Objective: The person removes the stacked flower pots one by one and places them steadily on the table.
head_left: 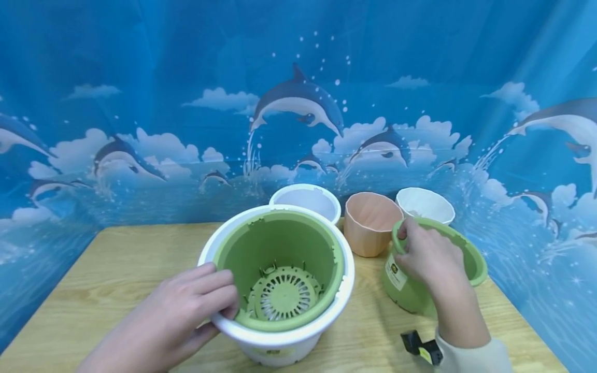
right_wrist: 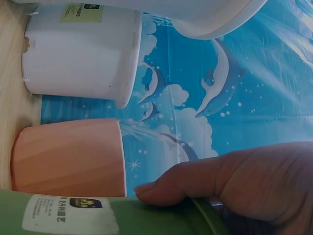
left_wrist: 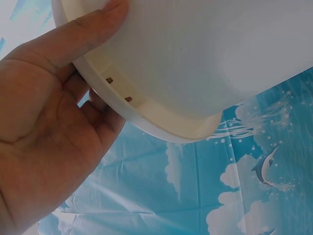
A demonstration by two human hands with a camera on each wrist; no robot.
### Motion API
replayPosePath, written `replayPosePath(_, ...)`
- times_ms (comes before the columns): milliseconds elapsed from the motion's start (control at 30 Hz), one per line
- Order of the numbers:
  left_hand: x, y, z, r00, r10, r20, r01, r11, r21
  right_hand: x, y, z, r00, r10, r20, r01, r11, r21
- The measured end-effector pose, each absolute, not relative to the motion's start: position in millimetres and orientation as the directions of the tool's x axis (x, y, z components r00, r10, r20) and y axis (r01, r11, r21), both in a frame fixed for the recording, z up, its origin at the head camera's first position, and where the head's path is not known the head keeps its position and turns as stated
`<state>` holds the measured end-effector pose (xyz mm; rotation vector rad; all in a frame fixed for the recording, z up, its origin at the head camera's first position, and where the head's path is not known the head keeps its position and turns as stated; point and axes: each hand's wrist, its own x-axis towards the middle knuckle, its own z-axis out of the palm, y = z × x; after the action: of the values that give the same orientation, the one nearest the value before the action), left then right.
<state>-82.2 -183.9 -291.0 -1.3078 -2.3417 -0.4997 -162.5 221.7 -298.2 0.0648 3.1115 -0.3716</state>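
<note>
In the head view my left hand (head_left: pixel 182 305) grips the near left rim of a large white plastic pot (head_left: pixel 346 287). A green pot (head_left: pixel 280 243) with a slotted base is nested inside it. The left wrist view shows the thumb against the white pot's (left_wrist: pixel 205 58) outer wall and the fingers at its rim. Whether this pot rests on the table is unclear. On the right, my right hand (head_left: pixel 431 254) holds the rim of a second green pot (head_left: pixel 410 298), its thumb on the outer wall near a pale label (right_wrist: pixel 68 215).
Behind stand another white pot (head_left: pixel 305 199), a peach pot (head_left: pixel 368 233) and a white faceted pot (head_left: pixel 425 204). A small black object (head_left: pixel 422 348) is beside the right sleeve. The wooden table (head_left: pixel 140 254) backs onto a blue dolphin curtain (head_left: pixel 186 62).
</note>
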Motion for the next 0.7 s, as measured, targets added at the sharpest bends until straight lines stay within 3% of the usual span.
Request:
replayPosePath(400, -82.2, -183.8, -290.3, -0.472, 0.719, 0.511, 0.863, 0.494, 0.103, -169.2, 227.3, -306.6, -0.997, 0.039, -0.064, 0.054, 0.966, -0.252)
replayPosePath(700, -81.7, -183.5, -290.2, -0.477, 0.713, 0.514, 0.859, 0.502, 0.101, -173.3, 227.0, -309.9, -0.999, 0.032, -0.028, 0.038, 0.969, -0.243)
